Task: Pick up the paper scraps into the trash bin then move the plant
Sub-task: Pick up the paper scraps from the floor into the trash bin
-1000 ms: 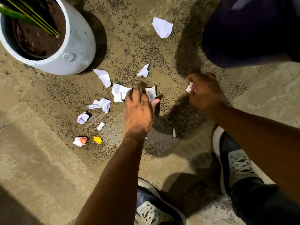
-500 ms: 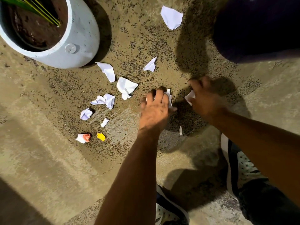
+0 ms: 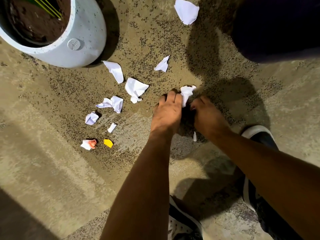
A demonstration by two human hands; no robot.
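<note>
Head view: early in the clearing, by the look of it. Left hand (image 3: 167, 113) closed on a crumpled white scrap (image 3: 187, 94), right hand (image 3: 207, 116) curled just beside it, contents hidden, so cannot tell its hold. Left of the grip, several paper scraps (image 3: 136, 89) loose on the floor (image 3: 52, 170), a yellow bit (image 3: 108, 143) among them; one larger piece (image 3: 187, 11) well beyond. Dark trash bin (image 3: 277, 26) beyond and right of the hands. Potted plant (image 3: 78, 32) far left, apparently unmoved, judged the last step.
</note>
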